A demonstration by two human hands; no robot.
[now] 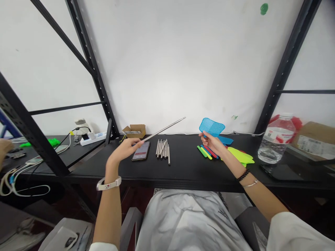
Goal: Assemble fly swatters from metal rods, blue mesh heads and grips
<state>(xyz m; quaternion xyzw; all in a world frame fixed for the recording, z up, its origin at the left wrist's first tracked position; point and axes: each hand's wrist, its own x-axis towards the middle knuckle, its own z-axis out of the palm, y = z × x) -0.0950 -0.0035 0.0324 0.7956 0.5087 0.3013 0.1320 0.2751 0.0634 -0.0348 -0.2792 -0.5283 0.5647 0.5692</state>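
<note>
Head view. The left hand (128,148) has its fingers drawn together around the near end of a slender silver metal rod (167,128), which slants upward to the right above the table. The right hand (210,141) pinches a flat blue plastic mesh paddle (212,125) near its lower edge between thumb and fingertips; the mesh stands raised, tilted back toward the wall. Just below the rod, a loose row of short silver metal rods (162,149) lies on the black tabletop (183,174). Beside the right hand are slim coloured plastic tubes (201,151) in green, yellow, blue and red, and, under the forearm, flat yellow-green plastic pieces (240,157). Near the left hand lie a dark-framed smartphone (140,152) and, behind it, an open brown cardboard box (135,131). Farther right stands a clear plastic water bottle (274,144).
</note>
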